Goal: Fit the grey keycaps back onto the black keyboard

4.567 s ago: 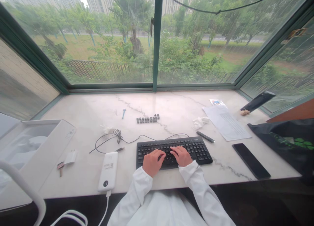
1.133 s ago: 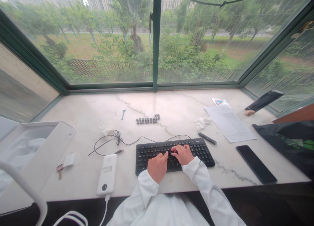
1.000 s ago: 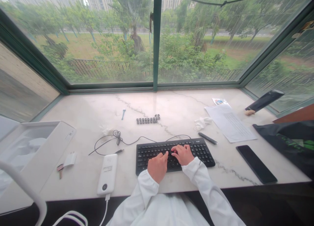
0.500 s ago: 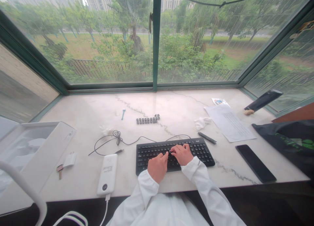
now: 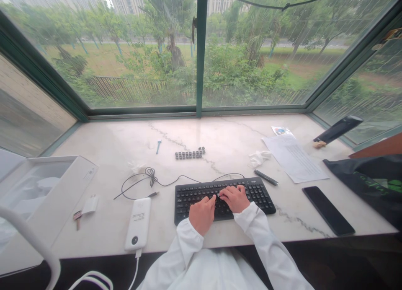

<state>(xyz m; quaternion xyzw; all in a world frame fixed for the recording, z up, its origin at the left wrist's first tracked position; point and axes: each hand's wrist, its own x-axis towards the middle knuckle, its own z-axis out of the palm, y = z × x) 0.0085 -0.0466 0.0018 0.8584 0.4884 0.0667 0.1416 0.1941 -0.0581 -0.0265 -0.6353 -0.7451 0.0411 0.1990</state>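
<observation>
A black wired keyboard (image 5: 188,201) lies at the front of the marble-patterned counter, with both of my hands over its middle. My left hand (image 5: 202,216) is curled closed on the lower keys, its foremost fingertip pointing up towards the other hand. My right hand (image 5: 235,198) is bent closed at the centre of the keys, fingertips drawn together near the left one. A tiny pale spot shows between the hands; what the fingers hold, if anything, is hidden. Behind the keyboard, loose dark keycaps (image 5: 189,155) stand in rows, with a small light-blue tool (image 5: 158,146) to their left.
Left of the keyboard are a cable (image 5: 151,177), a white power bank (image 5: 138,223), a plug adapter (image 5: 90,205), a key (image 5: 77,219) and a white box (image 5: 63,189). To the right lie a pen (image 5: 266,177), tissue (image 5: 259,158), paper (image 5: 293,159), a phone (image 5: 328,210) and a black bag (image 5: 366,183).
Both hands hold almost the same pose over the keyboard. The whole view has shifted very slightly; the objects on the counter stay where they were.
</observation>
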